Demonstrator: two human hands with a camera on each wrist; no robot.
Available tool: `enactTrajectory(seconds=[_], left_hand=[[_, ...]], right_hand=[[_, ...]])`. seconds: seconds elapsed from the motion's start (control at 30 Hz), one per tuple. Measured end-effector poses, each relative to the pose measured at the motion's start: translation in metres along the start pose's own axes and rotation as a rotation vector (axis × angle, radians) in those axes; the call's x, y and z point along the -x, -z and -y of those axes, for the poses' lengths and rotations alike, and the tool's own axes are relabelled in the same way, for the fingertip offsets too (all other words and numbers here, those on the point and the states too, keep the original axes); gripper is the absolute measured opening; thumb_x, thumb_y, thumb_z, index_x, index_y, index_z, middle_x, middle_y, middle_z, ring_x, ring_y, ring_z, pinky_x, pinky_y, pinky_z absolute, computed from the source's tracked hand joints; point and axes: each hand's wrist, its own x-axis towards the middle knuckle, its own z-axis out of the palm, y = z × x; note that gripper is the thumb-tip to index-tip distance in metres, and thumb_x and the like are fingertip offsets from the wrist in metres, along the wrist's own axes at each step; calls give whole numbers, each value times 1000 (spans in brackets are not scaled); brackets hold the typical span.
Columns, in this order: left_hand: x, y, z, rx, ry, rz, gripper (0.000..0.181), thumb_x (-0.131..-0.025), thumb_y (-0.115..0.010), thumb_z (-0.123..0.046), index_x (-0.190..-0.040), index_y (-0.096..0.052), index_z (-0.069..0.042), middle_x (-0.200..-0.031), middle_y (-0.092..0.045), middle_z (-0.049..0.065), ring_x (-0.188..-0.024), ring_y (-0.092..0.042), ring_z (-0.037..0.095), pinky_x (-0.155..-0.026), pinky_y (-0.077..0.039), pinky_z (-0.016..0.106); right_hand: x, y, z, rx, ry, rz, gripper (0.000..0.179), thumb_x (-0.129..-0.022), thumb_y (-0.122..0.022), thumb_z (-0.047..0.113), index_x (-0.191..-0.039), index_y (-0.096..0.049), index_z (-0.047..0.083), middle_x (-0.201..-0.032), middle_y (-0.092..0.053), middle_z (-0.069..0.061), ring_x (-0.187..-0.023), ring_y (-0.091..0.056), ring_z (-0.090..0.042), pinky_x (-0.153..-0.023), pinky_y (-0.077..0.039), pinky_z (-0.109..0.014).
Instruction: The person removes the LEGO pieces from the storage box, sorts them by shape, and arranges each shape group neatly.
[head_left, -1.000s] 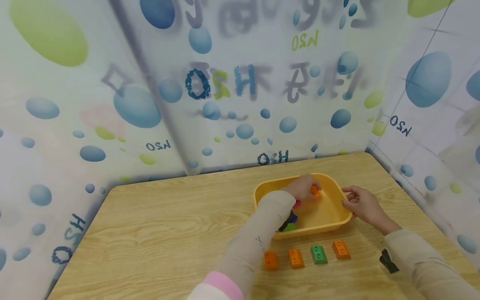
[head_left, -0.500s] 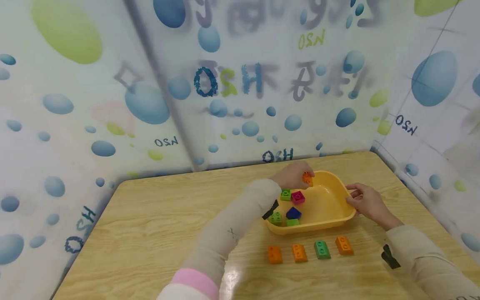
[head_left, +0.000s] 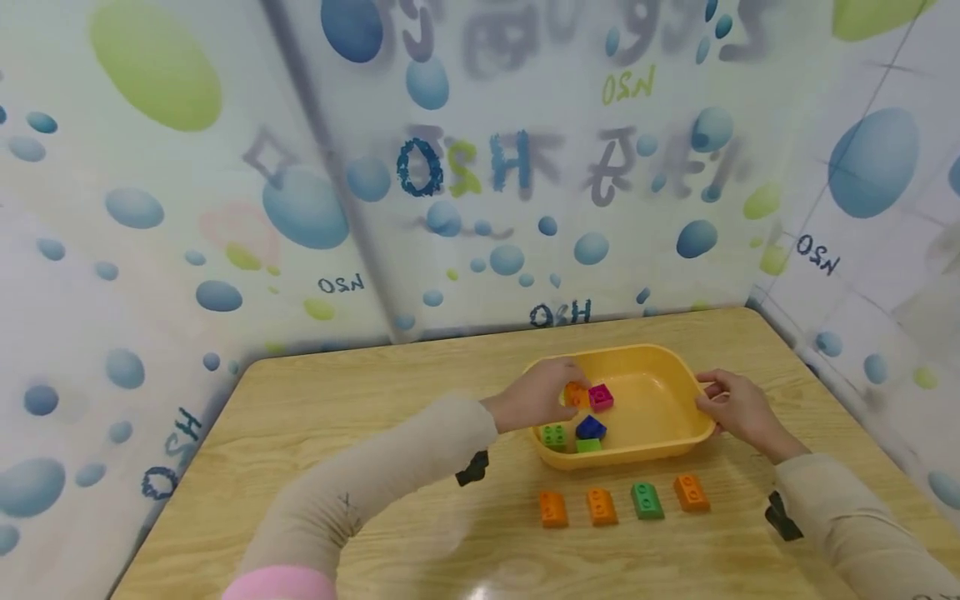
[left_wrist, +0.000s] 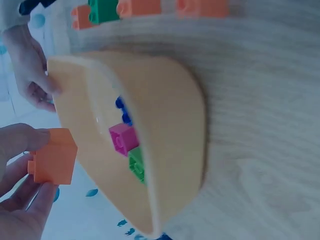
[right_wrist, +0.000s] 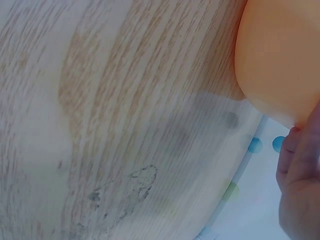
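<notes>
My left hand (head_left: 534, 393) pinches an orange building block (left_wrist: 55, 157) between thumb and fingers, over the left end of a yellow plastic basket (head_left: 660, 421). With its thumb and fingers, my right hand (head_left: 738, 408) grips the basket's right rim. Inside the basket lie a magenta block (head_left: 601, 397), a dark blue block (head_left: 591, 428), a light green block (head_left: 553, 436) by the left wall and another green block (head_left: 588, 446) by the front wall. A further green block (left_wrist: 136, 165) shows beside the magenta one in the left wrist view.
In front of the basket stands a spaced row: an orange block (head_left: 553, 508), a second orange block (head_left: 602, 506), a green block (head_left: 647, 500) and a third orange block (head_left: 691, 493). The wooden table (head_left: 360, 400) meets a patterned wall covering (head_left: 465, 275) behind.
My left hand has carried the orange block leftward from the middle of the basket to its left end. The forearm swung left, uncovering the blocks. My right hand stays at the rim.
</notes>
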Motion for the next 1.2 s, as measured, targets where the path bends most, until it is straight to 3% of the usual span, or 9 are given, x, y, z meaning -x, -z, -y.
enactTrajectory(seconds=[0.23,0.5,0.9,1.2], left_hand=[[42,-1,8,109,7,-23,31,-77,-68,-13,-107,-62,-5,-100,-58,1,-89,-52,10,-81,-41,19],[76,-12,25,230,22,-45,31,-75,-69,-8,-105,-62,-1,-98,-60,2,-86,-53,8,-79,-45,21],[106,-42,31,337,84,-80,31,-74,-70,-6,-103,-63,-3,-97,-60,0,-88,-53,6,-78,-44,18],[123,-58,38,484,146,-49,29,-73,-70,-4,-102,-63,-3,-97,-60,1,-89,-54,7,-78,-44,18]], right_hand=[[0,2,1,-8,1,5,41,-83,-54,4,-118,-41,-14,-90,-51,-22,-69,-56,-23,-47,-49,-28],[0,2,3,9,-13,3,42,-83,-54,6,-118,-41,-13,-91,-51,-22,-68,-56,-21,-48,-49,-28],[0,-1,1,2,-24,13,42,-84,-55,6,-119,-40,-13,-91,-51,-22,-68,-56,-21,-48,-49,-28],[0,-1,2,-9,-24,9,42,-84,-54,5,-119,-40,-13,-91,-51,-22,-67,-56,-21,-49,-49,-29]])
